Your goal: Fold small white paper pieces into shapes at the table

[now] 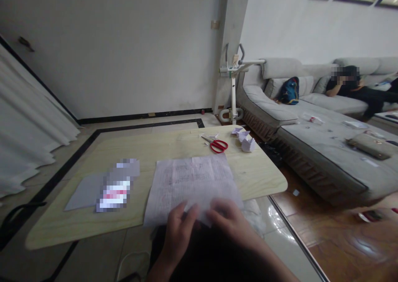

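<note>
A large printed paper sheet (191, 182) lies on a light wooden table (255, 176), its near edge hanging over the table's front. My left hand (178, 228) pinches that near edge, fingers closed on the paper. My right hand (228, 222) grips the same edge just to the right, slightly blurred. Red-handled scissors (217, 144) rest at the far side of the table, with crumpled paper scraps (245, 140) beside them.
A grey sheet (85, 191) with blurred items lies at the table's left. A grey sofa (311, 141) stands to the right with a blue bag (289, 90) and a person lying on it (351, 85). A white stand (233, 87) is by the wall. Curtains (27, 128) hang at left.
</note>
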